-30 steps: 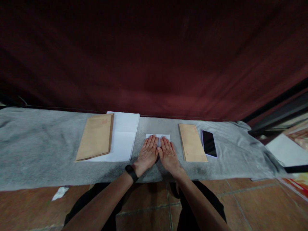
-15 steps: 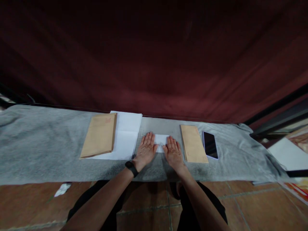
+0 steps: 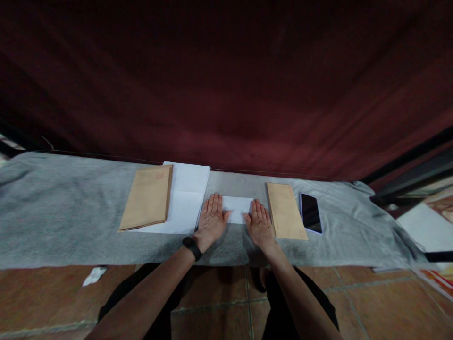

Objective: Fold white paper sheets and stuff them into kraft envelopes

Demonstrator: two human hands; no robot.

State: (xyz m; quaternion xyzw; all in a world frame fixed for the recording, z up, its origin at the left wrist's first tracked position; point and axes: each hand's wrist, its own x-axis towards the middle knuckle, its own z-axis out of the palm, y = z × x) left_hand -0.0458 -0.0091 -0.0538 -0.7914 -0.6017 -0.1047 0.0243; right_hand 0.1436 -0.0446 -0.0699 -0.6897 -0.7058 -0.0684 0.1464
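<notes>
A folded white sheet of paper [image 3: 237, 210] lies flat on the grey cloth between my hands. My left hand [image 3: 212, 221] rests palm down over its left end, fingers stretched forward and thumb out to the side. Over its right end lies my right hand [image 3: 259, 224], also flat with the fingers extended. Both ends of the paper are hidden under the hands. Close to my right hand is a brown envelope [image 3: 286, 211]. Left of my left hand, several white sheets [image 3: 187, 198] lie partly under a stack of brown envelopes [image 3: 146, 196].
A phone with a purple edge [image 3: 311, 213] lies right of the single envelope. The grey cloth [image 3: 71, 212] covers a long narrow surface, with a dark red curtain [image 3: 226, 94] behind it. A white scrap [image 3: 94, 276] is on the tiled floor [image 3: 212, 321].
My hands have slid apart, the left one leftward and the right one rightward, so more of the folded paper shows between them. The envelopes and phone stay in place.
</notes>
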